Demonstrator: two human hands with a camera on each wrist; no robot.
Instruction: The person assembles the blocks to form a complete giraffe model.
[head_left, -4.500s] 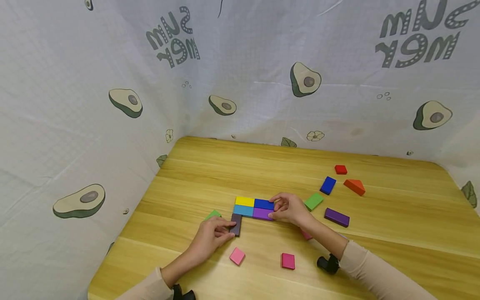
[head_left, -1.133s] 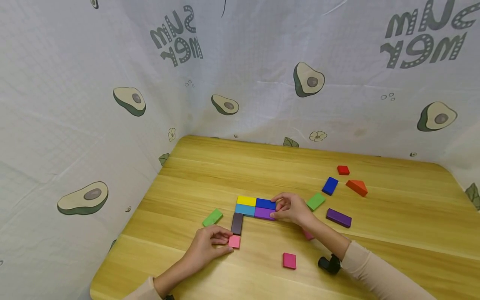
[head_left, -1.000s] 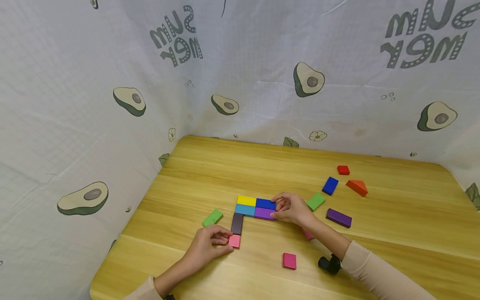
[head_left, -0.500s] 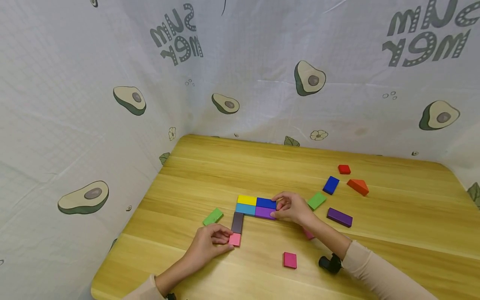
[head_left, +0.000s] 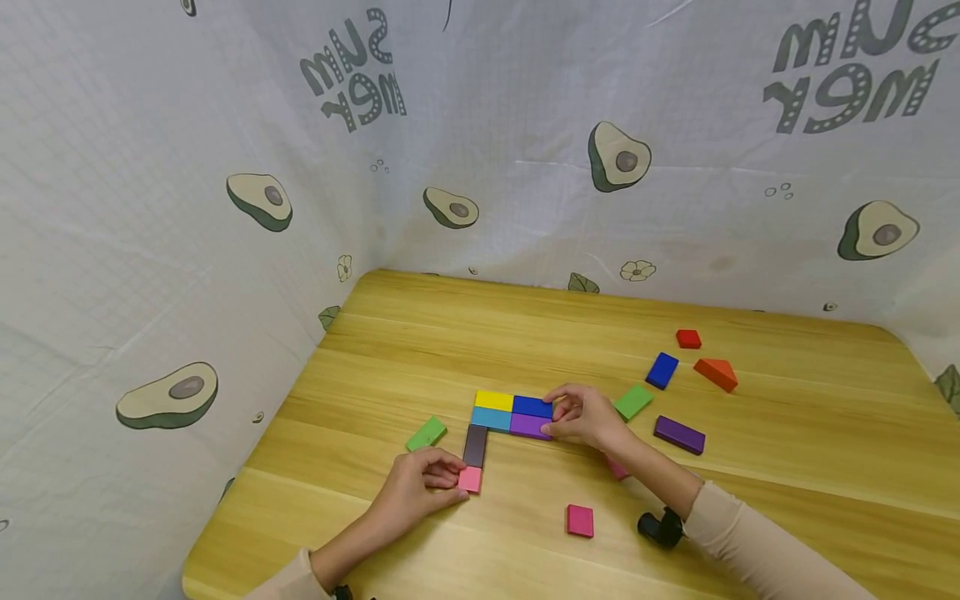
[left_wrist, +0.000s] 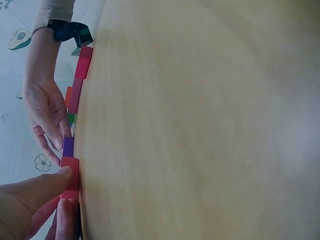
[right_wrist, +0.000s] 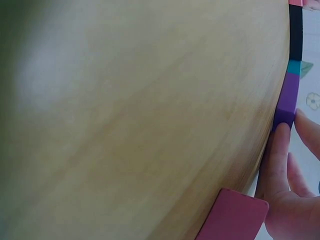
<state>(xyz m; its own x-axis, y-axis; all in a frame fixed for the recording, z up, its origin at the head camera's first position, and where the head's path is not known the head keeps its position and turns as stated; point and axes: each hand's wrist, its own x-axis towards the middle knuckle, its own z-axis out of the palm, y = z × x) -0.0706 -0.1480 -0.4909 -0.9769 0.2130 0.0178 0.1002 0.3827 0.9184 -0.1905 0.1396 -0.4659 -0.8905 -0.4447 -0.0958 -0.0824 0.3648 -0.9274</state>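
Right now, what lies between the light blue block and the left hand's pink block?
The head view shows only the dark block between the light blue block and the pink block.

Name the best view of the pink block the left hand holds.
Head: most of the pink block shows from above, plus the dark block against it. Left wrist shows it side-on, partly behind the left hand; right wrist catches only a sliver, cut off by the frame.

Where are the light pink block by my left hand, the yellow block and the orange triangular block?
Light pink block (head_left: 471, 479): head view, middle of its top face.
Yellow block (head_left: 494, 401): head view, middle of its top face.
Orange triangular block (head_left: 719, 370): head view, on its top face.
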